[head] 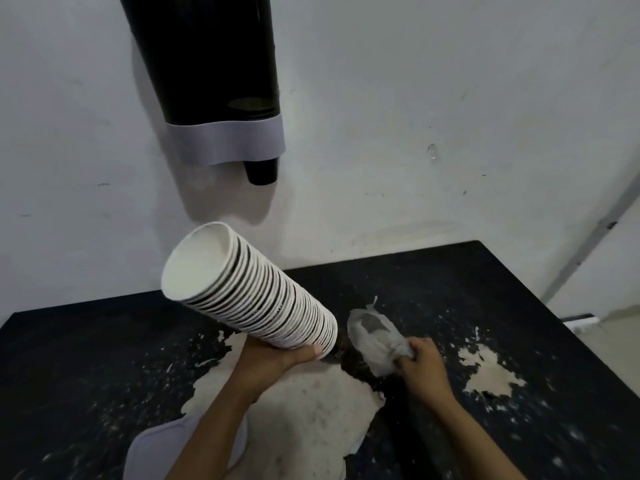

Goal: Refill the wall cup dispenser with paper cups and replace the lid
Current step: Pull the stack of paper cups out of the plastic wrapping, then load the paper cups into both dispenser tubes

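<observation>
Cup stack (256, 292): gripped at its base by left hand (277, 358), long axis tilting up-left toward dispenser (211, 64) on wall above. Right hand (420, 358): pinching plastic wrap (374, 337) over tabletop (519, 306).

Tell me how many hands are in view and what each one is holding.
2. The left hand grips the base of the tilted stack of paper cups. The right hand clutches the crumpled plastic wrapper just above the black table.

bare forearms (460, 420), no sleeves, no gloves
</observation>
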